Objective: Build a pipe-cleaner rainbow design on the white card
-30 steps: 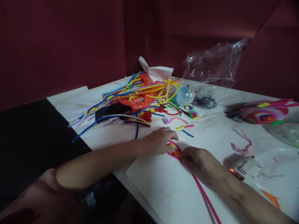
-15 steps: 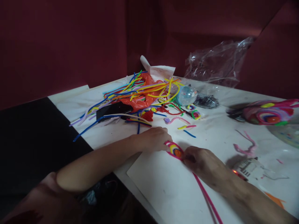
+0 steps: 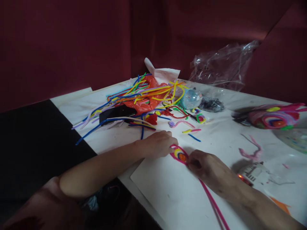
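Between my hands is a small coil of pipe cleaners point(image 3: 180, 155), with an orange centre, blue, yellow and white rings and a pink outer loop. My left hand point(image 3: 160, 143) pinches its upper left end, fingers closed. The fingers of my right hand point(image 3: 203, 164) are closed on the pink pipe cleaner at the coil's lower right. A long pink tail point(image 3: 213, 203) runs from under my right hand toward the table's near side. Beneath the coil lies a white sheet point(image 3: 165, 185). My fingertips are partly hidden.
A pile of coloured pipe cleaners point(image 3: 144, 92) lies on an orange plastic bag at the back. Beside it stands a clear rounded container point(image 3: 192, 98). A crumpled clear bag point(image 3: 220, 67) is behind. On the right are a larger coiled pipe-cleaner piece point(image 3: 275, 118) and a glue gun point(image 3: 254, 174).
Almost nothing differs. My left hand has shifted very slightly right, and both hands keep their hold on the coil.
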The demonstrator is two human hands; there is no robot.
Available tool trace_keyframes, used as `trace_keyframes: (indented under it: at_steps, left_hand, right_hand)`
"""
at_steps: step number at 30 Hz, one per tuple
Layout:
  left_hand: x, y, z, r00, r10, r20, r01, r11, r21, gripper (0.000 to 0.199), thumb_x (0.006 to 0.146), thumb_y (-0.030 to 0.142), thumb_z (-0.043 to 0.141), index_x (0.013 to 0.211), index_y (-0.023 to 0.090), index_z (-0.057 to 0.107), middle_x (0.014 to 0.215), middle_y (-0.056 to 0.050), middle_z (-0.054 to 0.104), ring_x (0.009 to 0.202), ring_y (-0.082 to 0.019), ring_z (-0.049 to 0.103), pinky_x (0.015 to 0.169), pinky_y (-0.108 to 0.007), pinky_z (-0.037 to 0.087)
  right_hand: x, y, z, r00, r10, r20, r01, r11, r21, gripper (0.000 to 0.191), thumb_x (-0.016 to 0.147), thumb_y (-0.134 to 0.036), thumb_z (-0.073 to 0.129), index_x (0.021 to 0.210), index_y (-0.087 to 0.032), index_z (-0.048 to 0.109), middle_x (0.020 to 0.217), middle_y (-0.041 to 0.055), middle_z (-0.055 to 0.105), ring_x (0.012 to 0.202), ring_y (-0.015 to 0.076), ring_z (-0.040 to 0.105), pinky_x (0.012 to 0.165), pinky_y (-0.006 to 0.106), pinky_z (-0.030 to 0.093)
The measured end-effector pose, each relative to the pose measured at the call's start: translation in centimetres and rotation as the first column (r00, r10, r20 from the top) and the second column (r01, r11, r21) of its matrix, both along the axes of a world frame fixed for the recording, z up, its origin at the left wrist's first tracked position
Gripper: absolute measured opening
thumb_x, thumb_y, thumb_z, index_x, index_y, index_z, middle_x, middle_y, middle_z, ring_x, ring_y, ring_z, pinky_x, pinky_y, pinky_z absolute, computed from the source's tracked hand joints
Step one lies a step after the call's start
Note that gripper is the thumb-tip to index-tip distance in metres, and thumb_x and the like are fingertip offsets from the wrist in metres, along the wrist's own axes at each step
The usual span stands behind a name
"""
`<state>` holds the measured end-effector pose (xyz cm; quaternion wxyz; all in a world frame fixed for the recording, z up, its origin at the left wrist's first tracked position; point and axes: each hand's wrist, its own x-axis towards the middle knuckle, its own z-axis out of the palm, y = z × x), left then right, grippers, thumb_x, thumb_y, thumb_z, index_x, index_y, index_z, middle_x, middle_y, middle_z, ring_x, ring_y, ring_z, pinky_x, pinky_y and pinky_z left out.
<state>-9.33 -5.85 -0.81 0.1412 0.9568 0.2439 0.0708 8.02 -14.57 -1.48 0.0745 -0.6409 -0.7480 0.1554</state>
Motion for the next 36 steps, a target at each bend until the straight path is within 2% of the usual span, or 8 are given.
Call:
trace_keyframes:
  at_steps: [4, 8, 14, 22, 30, 36]
  left_hand:
    - [0.2, 0.0, -0.9, 0.998, 0.049, 0.044, -0.051, 0.998, 0.049, 0.020, 0.077, 0.017, 0.042, 0.089, 0.018, 0.057, 0.079, -0.003, 0.055, 0.079, -0.014, 0.052, 0.071, -0.025, 0.038]
    - [0.5, -0.2, -1.6, 0.991, 0.122, 0.060, -0.127, 0.988, 0.088, 0.017, 0.073, 0.014, 0.042, 0.085, 0.018, 0.054, 0.079, -0.002, 0.057, 0.077, -0.015, 0.052, 0.068, -0.025, 0.038]
    - [0.8, -0.8, -1.0, 0.963, 0.269, 0.005, -0.269, 0.961, 0.059, 0.011, 0.070, 0.013, 0.042, 0.071, 0.018, 0.051, 0.071, -0.001, 0.059, 0.067, -0.014, 0.053, 0.055, -0.024, 0.036]
    - [1.1, -1.1, -0.5, 0.928, 0.371, -0.031, -0.370, 0.928, 0.039, 0.006, 0.069, 0.018, 0.046, 0.068, 0.017, 0.051, 0.071, -0.003, 0.062, 0.068, -0.017, 0.056, 0.054, -0.025, 0.038]
    - [1.1, -1.2, -0.5, 0.913, 0.405, -0.042, -0.403, 0.914, 0.047, 0.007, 0.069, 0.015, 0.045, 0.071, 0.017, 0.051, 0.070, -0.004, 0.061, 0.066, -0.017, 0.056, 0.053, -0.026, 0.037]
    - [1.0, -1.3, -0.7, 0.945, 0.326, 0.017, -0.327, 0.943, 0.070, 0.008, 0.074, 0.017, 0.044, 0.077, 0.018, 0.052, 0.078, -0.001, 0.058, 0.076, -0.015, 0.053, 0.063, -0.025, 0.039]
  right_hand:
    - [0.1, -0.1, -0.3, 1.000, 0.020, -0.023, -0.019, 0.999, 0.033, 0.016, 0.074, -0.017, 0.042, 0.069, -0.018, 0.057, 0.063, -0.0005, 0.054, 0.052, 0.0128, 0.048, 0.046, 0.021, 0.030]
    - [0.1, -0.2, -0.6, 1.000, 0.019, 0.012, -0.020, 0.996, 0.084, 0.015, 0.073, -0.019, 0.042, 0.064, -0.018, 0.055, 0.058, -0.0001, 0.052, 0.044, 0.0114, 0.043, 0.042, 0.022, 0.026]
    - [0.2, -0.4, -0.7, 0.999, 0.051, -0.002, -0.051, 0.992, 0.116, 0.016, 0.073, -0.022, 0.040, 0.064, -0.018, 0.053, 0.059, 0.0006, 0.051, 0.045, 0.0117, 0.044, 0.043, 0.022, 0.027]
    - [0.5, -0.4, -1.2, 0.999, 0.022, -0.036, -0.017, 0.989, 0.144, 0.021, 0.073, -0.027, 0.037, 0.064, -0.018, 0.054, 0.059, 0.0010, 0.051, 0.045, 0.0122, 0.043, 0.043, 0.023, 0.028]
    - [0.6, -0.4, -1.5, 1.000, 0.020, -0.024, -0.015, 0.984, 0.176, 0.020, 0.074, -0.026, 0.038, 0.064, -0.018, 0.053, 0.061, 0.0018, 0.051, 0.047, 0.0122, 0.044, 0.043, 0.022, 0.028]
    - [0.5, -0.5, -1.6, 0.999, 0.032, -0.030, -0.026, 0.981, 0.190, 0.021, 0.073, -0.027, 0.035, 0.064, -0.018, 0.053, 0.063, 0.0021, 0.050, 0.049, 0.0127, 0.044, 0.045, 0.024, 0.028]
